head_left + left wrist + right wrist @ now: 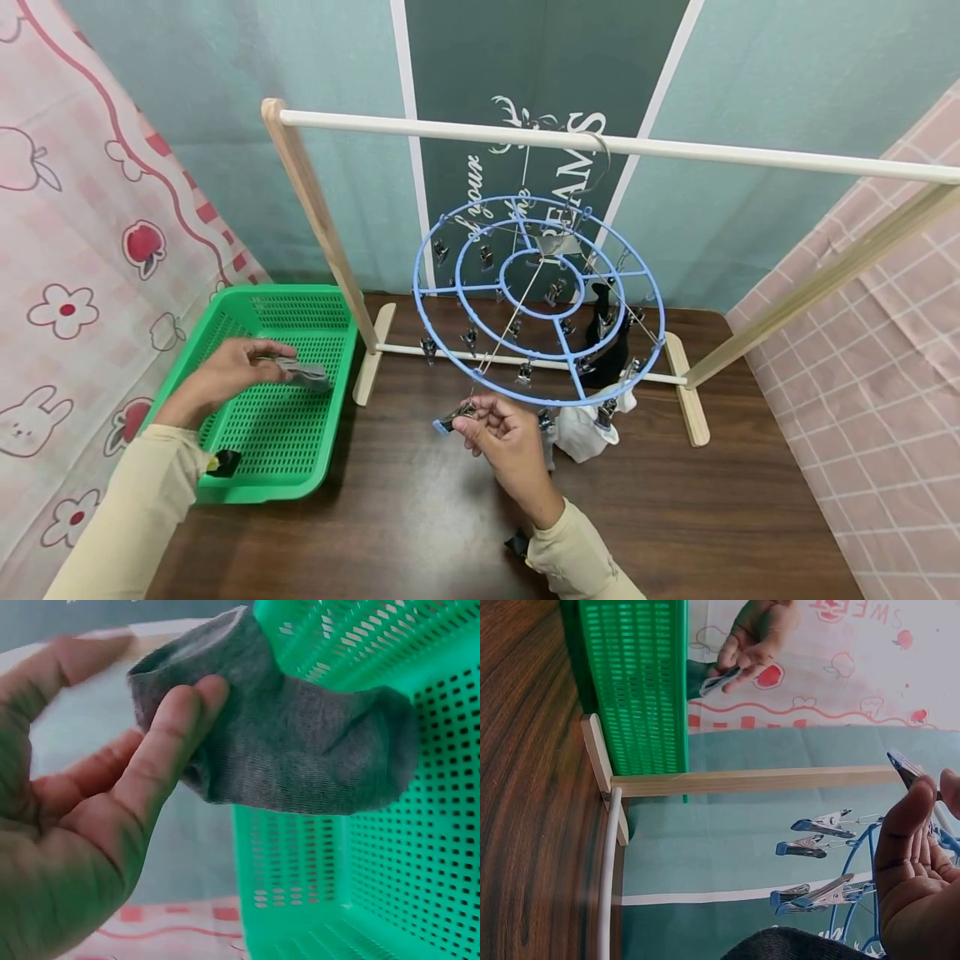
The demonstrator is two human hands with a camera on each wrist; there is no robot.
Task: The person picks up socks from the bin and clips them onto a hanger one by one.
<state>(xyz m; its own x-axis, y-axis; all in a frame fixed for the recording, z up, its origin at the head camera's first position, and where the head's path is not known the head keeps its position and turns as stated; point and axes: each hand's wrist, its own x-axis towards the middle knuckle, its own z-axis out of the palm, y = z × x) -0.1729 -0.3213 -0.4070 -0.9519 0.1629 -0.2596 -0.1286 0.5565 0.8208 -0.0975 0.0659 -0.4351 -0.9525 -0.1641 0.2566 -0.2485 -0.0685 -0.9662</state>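
Observation:
A grey sock (300, 750) is pinched near its opening between the fingers and thumb of my left hand (238, 372), above the green basket (255, 492). Its toe end points toward the basket's inside in the left wrist view. My right hand (506, 442) pinches a metal clip (453, 417) with blue tips, hanging at the front left of the round blue drying hanger (420, 292). Several more clips (810, 898) dangle from the rings. A black sock (611, 354) and a white sock (588, 429) hang at the hanger's right side.
The hanger's hook (602, 162) hangs on the white rail (450, 129) of a wooden stand (318, 217). This stand is on a dark wooden table (390, 533). Patterned curtains (67, 250) enclose the left side, and a pink checked cloth (885, 375) the right.

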